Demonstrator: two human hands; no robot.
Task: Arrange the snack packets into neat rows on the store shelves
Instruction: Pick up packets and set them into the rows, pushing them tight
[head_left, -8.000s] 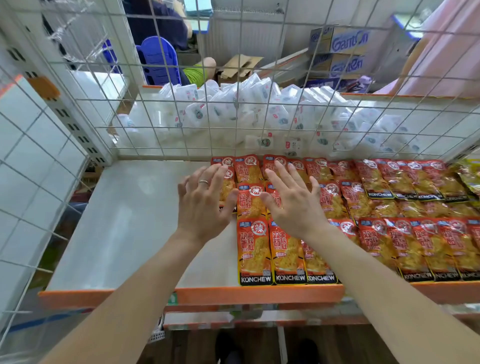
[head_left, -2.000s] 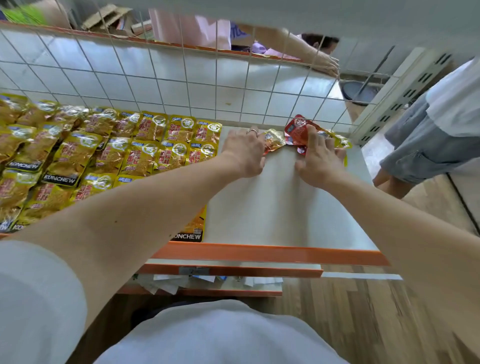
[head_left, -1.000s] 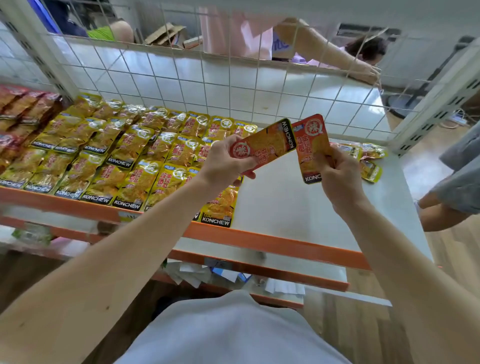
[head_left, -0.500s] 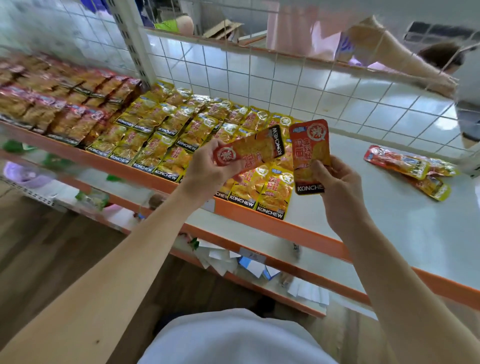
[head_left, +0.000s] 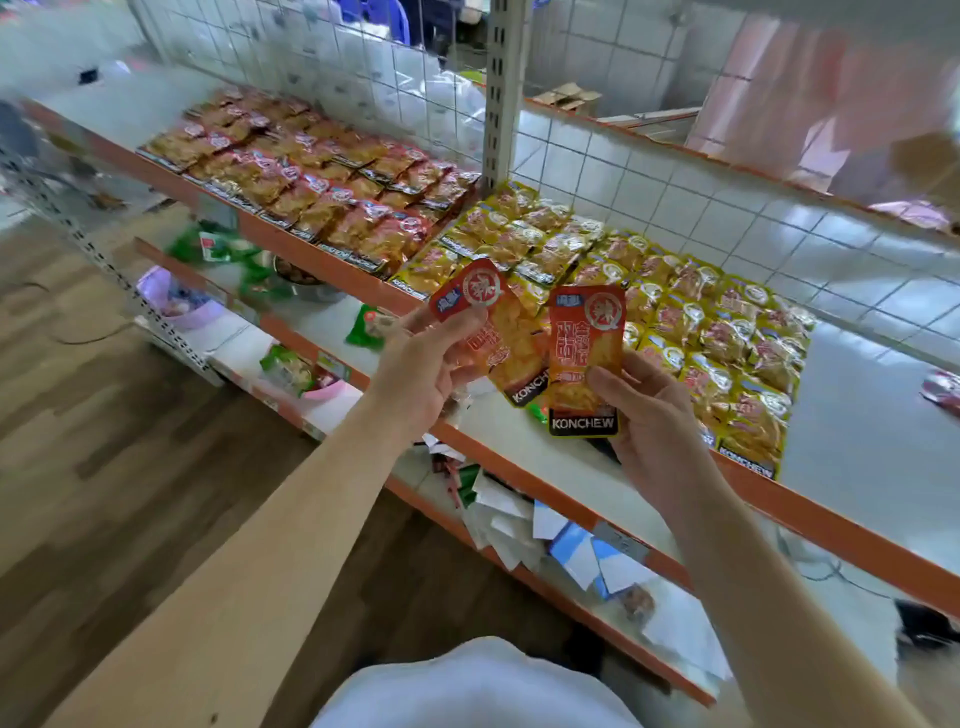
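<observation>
On the far left of the shelf (head_left: 857, 431) lie the red packets (head_left: 311, 182) in rows, each with its long side running from the back to the front edge. The left hand (head_left: 421, 364) curls its fingers and thumb round one red packet (head_left: 493, 327). This packet leans, with its top pointing up and left, toward the red rows. Beside it, the second red packet (head_left: 584, 358) stands straight up, and the right hand (head_left: 654, 421) pinches its lower part with thumb and fingers. Both packets say KONCHEW in white letters on a black band at the bottom. Each has a round badge on top, and the other big signs are too hard to read. The red rows are up and to the left, so the left hand is nearer to them. Right behind the hands are the yellow packets (head_left: 675, 312), and the front ones say KONCHEW too. One loose packet (head_left: 943, 389) lies alone at the far right.
</observation>
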